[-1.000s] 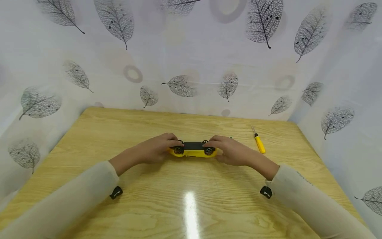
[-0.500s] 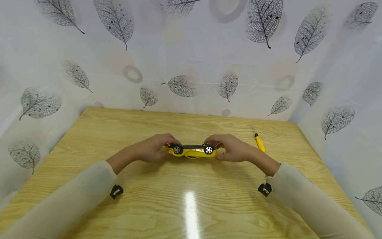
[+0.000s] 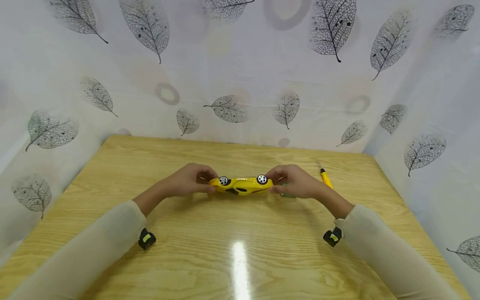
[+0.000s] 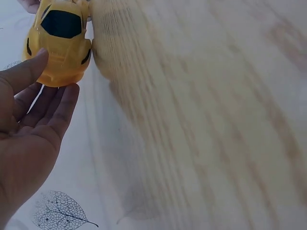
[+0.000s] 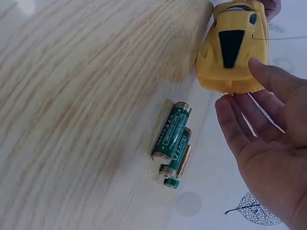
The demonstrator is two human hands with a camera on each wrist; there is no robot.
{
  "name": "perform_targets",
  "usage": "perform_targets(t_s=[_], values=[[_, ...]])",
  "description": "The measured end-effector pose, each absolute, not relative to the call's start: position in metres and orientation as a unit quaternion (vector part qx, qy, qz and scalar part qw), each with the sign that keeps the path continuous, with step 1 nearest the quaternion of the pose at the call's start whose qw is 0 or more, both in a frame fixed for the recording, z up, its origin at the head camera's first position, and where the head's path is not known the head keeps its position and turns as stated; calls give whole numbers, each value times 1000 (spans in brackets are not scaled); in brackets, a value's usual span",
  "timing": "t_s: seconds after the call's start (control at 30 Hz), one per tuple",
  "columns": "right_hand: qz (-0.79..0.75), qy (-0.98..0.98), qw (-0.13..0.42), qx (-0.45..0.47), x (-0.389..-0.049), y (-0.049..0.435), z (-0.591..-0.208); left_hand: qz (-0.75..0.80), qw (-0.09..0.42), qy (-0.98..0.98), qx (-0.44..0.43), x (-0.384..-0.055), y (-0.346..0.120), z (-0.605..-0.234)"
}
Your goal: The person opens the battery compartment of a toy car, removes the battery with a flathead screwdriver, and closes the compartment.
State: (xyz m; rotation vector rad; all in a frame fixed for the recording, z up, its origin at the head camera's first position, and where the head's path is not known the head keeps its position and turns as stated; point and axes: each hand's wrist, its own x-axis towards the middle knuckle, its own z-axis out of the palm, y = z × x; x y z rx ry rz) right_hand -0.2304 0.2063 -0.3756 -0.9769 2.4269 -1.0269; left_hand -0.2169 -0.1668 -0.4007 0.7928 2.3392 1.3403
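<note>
A yellow toy car (image 3: 243, 186) is held between both hands near the middle of the table. In the head view its side faces up, silver wheels toward the wall and dark window toward the person. The left hand (image 3: 187, 180) pinches one end; in the left wrist view its thumb lies on the hood below the dark windshield (image 4: 61, 24). At the other end, the right hand (image 3: 296, 181) grips the car, thumb on the body beside a black panel (image 5: 231, 49) in the right wrist view.
Green cylindrical batteries (image 5: 171, 132) lie together on the table beside the right hand, mostly covered by it in the head view. A yellow-handled screwdriver (image 3: 326, 179) lies beyond the right forearm. Leaf-patterned cloth (image 3: 240, 62) surrounds the wooden tabletop (image 3: 195, 250).
The car has been rolled from its black underside facing up to its yellow side facing up, roof toward the person. Both hands turned with it, and the green batteries came partly into sight.
</note>
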Motion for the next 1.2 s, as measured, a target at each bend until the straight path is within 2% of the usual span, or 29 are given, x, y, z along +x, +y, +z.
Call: perform_targets(t_s=[0.2, 0.47, 0.87, 1.2], values=[[-355, 861, 141, -336, -230, 206, -376, 503, 161, 817, 232, -218, -167, -403], [-378, 863, 144, -302, -232, 206, -378, 535, 156, 809, 189, -216, -166, -404], [-382, 860, 139, -309, -235, 206, -383, 539, 139, 815, 163, -216, -169, -406], [-387, 869, 141, -276, -240, 203, -380, 554, 132, 818, 88, -216, -163, -404]])
